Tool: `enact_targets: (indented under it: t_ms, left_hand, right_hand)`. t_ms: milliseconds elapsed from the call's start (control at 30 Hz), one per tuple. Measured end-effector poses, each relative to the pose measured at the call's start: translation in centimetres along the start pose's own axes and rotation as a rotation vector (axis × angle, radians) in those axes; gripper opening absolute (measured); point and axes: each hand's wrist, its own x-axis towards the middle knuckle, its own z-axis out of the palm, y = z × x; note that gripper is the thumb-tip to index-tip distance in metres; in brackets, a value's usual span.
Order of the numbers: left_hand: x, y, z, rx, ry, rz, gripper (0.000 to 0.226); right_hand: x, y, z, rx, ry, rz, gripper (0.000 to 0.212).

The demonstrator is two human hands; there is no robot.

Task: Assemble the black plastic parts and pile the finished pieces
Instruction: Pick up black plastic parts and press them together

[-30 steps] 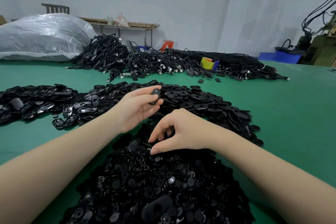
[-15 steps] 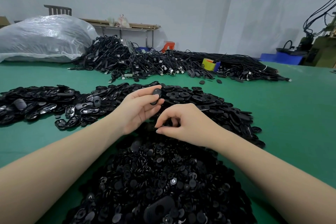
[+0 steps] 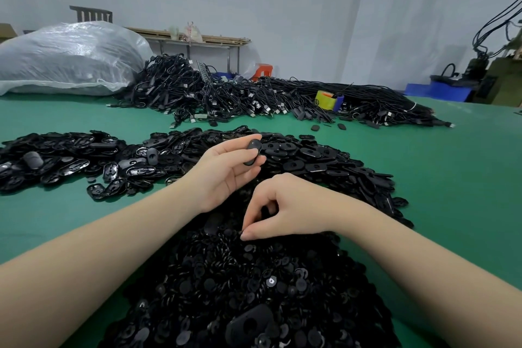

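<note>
An oval black shell point(image 3: 253, 151) is held between thumb and fingers of the left hand point(image 3: 226, 171), above the shell pile point(image 3: 324, 161). The right hand point(image 3: 285, 207) is pinched over the small-disc heap point(image 3: 240, 277); whether a disc is gripped cannot be told. Judged step: fetching an insert, which must next be seated in the shell.

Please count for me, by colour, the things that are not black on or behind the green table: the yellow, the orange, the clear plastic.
Yellow tape roll: 1
Orange stool: 1
Clear plastic sack: 1
Total: 3
The black parts and cables lie in heaps too dense to count.
</note>
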Motion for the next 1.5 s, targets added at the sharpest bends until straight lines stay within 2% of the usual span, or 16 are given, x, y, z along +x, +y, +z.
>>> enact_targets:
  t_ms: [167, 267, 367, 467, 533, 667, 833, 967, 1100, 1200, 1300, 1500]
  left_hand:
    - [0.4, 1.0, -0.2, -0.038, 0.032, 0.016, 0.027]
    - [0.2, 0.9, -1.0, 0.090, 0.073, 0.019, 0.026]
    - [0.0, 0.3, -1.1, 0.224, 0.074, 0.002, 0.022]
    - [-0.1, -0.3, -0.4, 0.250, 0.051, 0.004, 0.018]
    - [-0.1, -0.6, 0.1, 0.262, 0.021, 0.003, 0.019]
    - [-0.2, -0.7, 0.2, 0.229, -0.045, -0.012, 0.026]
    - [-0.1, -0.4, -0.3, 0.164, -0.093, -0.015, 0.037]
    - [0.0, 0.2, -0.5, 0.184, -0.023, 0.027, 0.033]
    - [-0.1, 0.1, -0.8, 0.261, 0.038, 0.058, 0.031]
    - [0.1, 0.0, -0.8, 0.205, 0.039, 0.068, 0.021]
    - [0.0, -0.3, -0.8, 0.176, 0.049, 0.071, 0.027]
    - [-0.3, -0.1, -0.5, 0.238, 0.056, 0.040, 0.033]
  right_hand:
    - [0.1, 0.1, 0.0, 0.077, 0.047, -0.029, 0.008]
    - [0.2, 0.7, -0.2, 0.177, 0.173, -0.018, 0.004]
    - [0.3, 1.6, -0.1, 0.296, 0.487, 0.038, 0.005]
    - [-0.1, 3.0, 0.5, 0.299, 0.987, 0.096, 0.011]
    - [-0.3, 3.7, 0.9, 0.267, 1.131, 0.123, 0.012]
    - [0.2, 4.1, 1.6, 0.376, 1.089, 0.158, 0.014]
    - [0.6, 3.3, 1.9, 0.342, 1.116, 0.042, 0.011]
    - [0.4, 3.7, 1.1, 0.346, 1.194, 0.078, 0.011]
    - [0.1, 4.4, 1.3, 0.293, 1.126, 0.095, 0.013]
    - [0.2, 4.4, 1.5, 0.278, 1.116, 0.068, 0.011]
    - [0.2, 4.4, 1.6, 0.193, 1.084, 0.040, 0.012]
    - [0.2, 4.9, 1.6, 0.203, 1.079, 0.061, 0.016]
